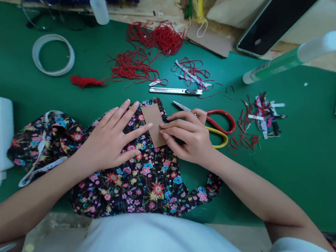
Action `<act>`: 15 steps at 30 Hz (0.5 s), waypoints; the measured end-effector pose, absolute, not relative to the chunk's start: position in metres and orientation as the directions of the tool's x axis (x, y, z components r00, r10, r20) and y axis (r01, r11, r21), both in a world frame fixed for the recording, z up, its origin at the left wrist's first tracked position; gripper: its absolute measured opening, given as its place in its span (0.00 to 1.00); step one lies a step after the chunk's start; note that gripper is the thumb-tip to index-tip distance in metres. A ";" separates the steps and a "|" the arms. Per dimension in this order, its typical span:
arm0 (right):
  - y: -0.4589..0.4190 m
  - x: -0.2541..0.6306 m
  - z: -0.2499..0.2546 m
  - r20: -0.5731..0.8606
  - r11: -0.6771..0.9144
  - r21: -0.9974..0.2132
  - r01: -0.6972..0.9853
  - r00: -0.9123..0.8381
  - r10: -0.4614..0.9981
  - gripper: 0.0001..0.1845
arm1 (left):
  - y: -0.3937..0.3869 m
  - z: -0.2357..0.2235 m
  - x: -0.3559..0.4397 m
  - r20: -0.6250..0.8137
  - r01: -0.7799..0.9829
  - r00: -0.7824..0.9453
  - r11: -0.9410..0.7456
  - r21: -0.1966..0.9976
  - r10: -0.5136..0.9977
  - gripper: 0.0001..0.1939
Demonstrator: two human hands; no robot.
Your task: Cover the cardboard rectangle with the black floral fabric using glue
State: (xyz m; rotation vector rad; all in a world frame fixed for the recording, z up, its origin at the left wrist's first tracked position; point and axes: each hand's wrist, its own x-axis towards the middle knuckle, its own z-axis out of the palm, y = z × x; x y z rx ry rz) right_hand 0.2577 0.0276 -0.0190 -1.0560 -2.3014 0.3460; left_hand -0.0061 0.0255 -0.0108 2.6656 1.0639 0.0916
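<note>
Where hands (112, 137) press: rectangular card (155, 125), floral fabric (137, 180)

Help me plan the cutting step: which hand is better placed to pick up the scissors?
Probably the right hand: the scissors lie just beside it, handles nearest. The left hand lies flat on the floral fabric, on the far side of the brown card.

Card piece (154, 125) lies on the fabric (137, 176); scissors (215, 125) just right; box cutter (176, 90) behind; tape ring (53, 55) far left behind.
</note>
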 end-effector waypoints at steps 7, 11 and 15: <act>0.028 0.257 -0.017 0.370 0.640 -0.461 0.615 -0.522 0.768 0.07 | 0.027 -0.007 -0.011 -0.061 0.656 0.741 -0.702 0.275 0.669 0.38; 0.028 0.257 -0.019 0.392 0.649 -0.454 0.611 -0.517 0.761 0.05 | 0.029 -0.004 -0.013 -0.076 0.659 0.744 -0.708 0.254 0.664 0.37; 0.028 0.257 -0.021 0.409 0.658 -0.447 0.606 -0.515 0.753 0.05 | 0.030 -0.002 -0.011 -0.031 0.646 0.753 -0.730 0.222 0.657 0.36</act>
